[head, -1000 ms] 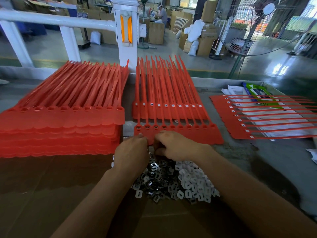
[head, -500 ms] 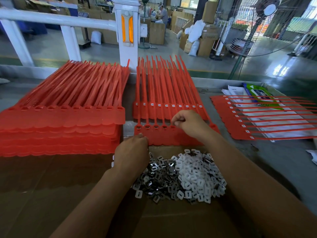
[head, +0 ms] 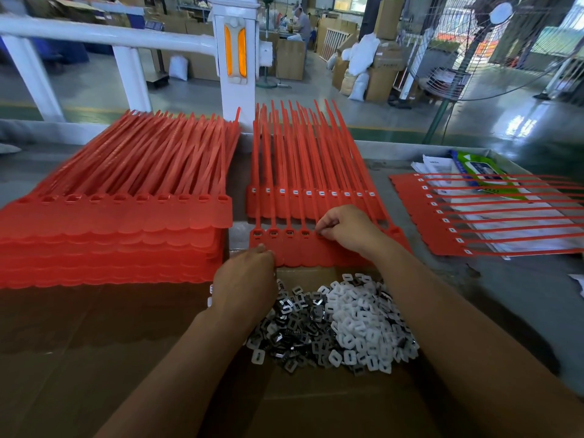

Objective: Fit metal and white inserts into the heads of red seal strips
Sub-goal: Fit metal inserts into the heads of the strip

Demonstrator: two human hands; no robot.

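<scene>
A sheet of joined red seal strips point(head: 316, 252) lies in front of me, tails pointing away. Its three leftmost heads and one more point(head: 273, 233) hold dark metal inserts. My right hand point(head: 347, 230) pinches a small insert at the fifth head, fingertips down on it. At the sheet's front left corner rests my left hand point(head: 246, 279), its fingers curled under and hidden. Nearer to me lies a pile of metal inserts point(head: 294, 327) beside a pile of white inserts point(head: 363, 324).
A tall stack of red strip sheets point(head: 110, 222) fills the left. Behind the worked sheet lies another sheet point(head: 300, 205) with white inserts, and a third point(head: 442, 222) lies at right on papers. Brown cardboard point(head: 94, 343) covers the near bench. A white rail post point(head: 235, 58) stands behind.
My right hand rose from beside the left hand at the piles to the sheet's heads and now pinches at the fifth head. The left hand stayed put.
</scene>
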